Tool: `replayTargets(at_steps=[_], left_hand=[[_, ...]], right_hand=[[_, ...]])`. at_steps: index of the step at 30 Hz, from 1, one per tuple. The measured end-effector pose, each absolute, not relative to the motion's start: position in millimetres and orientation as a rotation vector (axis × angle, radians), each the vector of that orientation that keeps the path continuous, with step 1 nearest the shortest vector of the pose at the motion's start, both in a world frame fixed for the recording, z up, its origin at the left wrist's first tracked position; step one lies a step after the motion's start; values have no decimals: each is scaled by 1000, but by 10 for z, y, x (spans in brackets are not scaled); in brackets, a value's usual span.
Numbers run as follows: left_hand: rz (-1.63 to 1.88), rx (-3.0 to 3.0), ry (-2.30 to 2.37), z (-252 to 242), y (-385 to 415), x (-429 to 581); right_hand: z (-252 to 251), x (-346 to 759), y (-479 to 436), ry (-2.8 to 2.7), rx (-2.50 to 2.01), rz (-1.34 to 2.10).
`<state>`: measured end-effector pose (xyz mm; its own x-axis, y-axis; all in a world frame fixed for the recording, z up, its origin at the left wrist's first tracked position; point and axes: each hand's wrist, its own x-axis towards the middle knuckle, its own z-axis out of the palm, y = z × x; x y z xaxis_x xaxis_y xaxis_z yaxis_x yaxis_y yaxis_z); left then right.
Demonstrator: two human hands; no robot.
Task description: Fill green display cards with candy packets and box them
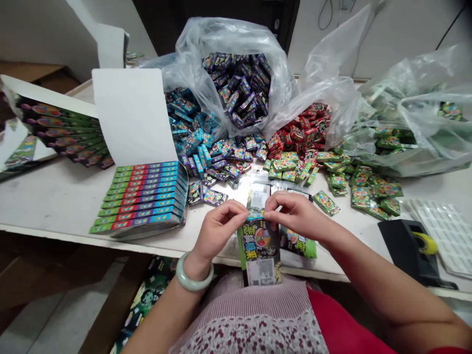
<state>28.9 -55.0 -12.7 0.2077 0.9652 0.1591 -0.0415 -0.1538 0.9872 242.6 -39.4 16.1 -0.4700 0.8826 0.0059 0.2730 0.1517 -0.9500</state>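
A dark printed pouch (261, 243) with a green edge hangs over the front edge of the table, its white label (262, 271) near the bottom. My left hand (219, 227), with a pale bangle on the wrist, pinches the left side of the pouch's top. On the opposite side, my right hand (295, 212) pinches the same top edge between thumb and fingers. A second printed pouch (302, 242) lies flat on the table under my right hand, partly covered by it. Clear plastic and a white label lie just beyond my fingertips.
At the left stands an open display box (127, 115) packed with rows of colourful small packs. Piles of blue (184, 113), purple (245, 93), red (304, 128) and green (363, 184) packs spill from clear bags. A black tape dispenser (407, 250) and sticker sheets (442, 231) lie right.
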Motion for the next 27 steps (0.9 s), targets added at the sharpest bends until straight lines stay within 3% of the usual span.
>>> replayTargets(at_steps=[5,12,20,27], left_hand=[[1157,1480,861,-238,-637,220],[1251,1467,1031,-325,-682,291],[1213,1324,1069,-353,-714,354],[1220,1678,1101,-321,-631,313]], right_hand=[[58,2508,-513,-2006,-948,1073],[-206,2401,-689,-1799,-1032,920],[-281,2408,-693,-1765,-1002,856],[-234,2535,-755,-1805,-1014,827]])
